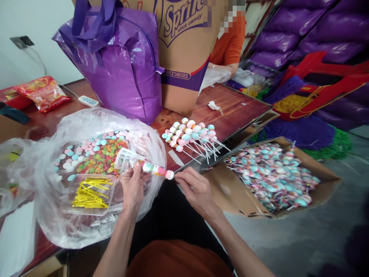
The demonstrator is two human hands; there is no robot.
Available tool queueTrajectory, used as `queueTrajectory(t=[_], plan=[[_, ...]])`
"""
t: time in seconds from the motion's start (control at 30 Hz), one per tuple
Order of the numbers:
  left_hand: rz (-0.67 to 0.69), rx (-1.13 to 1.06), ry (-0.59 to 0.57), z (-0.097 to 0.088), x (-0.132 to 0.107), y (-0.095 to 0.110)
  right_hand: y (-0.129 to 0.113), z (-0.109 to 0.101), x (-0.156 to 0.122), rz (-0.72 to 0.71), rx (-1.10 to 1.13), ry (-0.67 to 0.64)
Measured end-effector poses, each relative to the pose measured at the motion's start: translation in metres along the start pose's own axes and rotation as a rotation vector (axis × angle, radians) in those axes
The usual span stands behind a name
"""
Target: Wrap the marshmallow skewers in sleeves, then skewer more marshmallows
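I am remotely viewing a candy skewer [159, 170] banded pink, white and orange, gold ties [91, 195] and a purple bag [123, 65].

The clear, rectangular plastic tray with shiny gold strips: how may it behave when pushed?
The clear, rectangular plastic tray would probably slide rather than tip, being low and wide. It looks thin-walled, so likely light. The shiny gold strips may shift, since they lie in a loose pile.
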State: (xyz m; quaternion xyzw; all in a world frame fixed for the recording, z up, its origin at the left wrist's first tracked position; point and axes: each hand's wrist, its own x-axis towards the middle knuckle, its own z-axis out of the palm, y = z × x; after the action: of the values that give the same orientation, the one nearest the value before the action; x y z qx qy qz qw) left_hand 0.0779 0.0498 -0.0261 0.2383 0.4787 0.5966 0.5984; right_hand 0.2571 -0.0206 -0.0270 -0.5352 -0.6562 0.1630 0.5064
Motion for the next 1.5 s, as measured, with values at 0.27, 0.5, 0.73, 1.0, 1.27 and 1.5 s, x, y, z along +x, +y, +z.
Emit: queueTrajectory(t=[0.27,0.5,0.73,1.0,1.27,1.5], plan=[[-0.053,-0.056,-0.144,0.01,-0.018,-0.006,-0.009,0.024,-0.005,0.045,0.021,0.037],[-0.086,-0.102,-0.195,0.012,-0.028,-0.008,-0.025,0.051,0.003,0.088,0.088,0.064],[-0.073,-0.077,-0.177,-0.002,-0.028,0.002,-0.027,0.046,-0.001,0.22,0.141,-0.088],[0.045,-0.066,-0.152,-0.021,-0.034,0.013,-0.053,0.08,0.004,0.449,0.47,-0.211],[0.06,-0.121,-0.102,-0.062,-0.046,0.04,-0.081,0.118,0.015,0.44,0.622,-0.423],[0.103,-0.203,-0.073,-0.124,-0.067,0.067,-0.122,0.156,0.028,0.384,0.619,-0.731]])
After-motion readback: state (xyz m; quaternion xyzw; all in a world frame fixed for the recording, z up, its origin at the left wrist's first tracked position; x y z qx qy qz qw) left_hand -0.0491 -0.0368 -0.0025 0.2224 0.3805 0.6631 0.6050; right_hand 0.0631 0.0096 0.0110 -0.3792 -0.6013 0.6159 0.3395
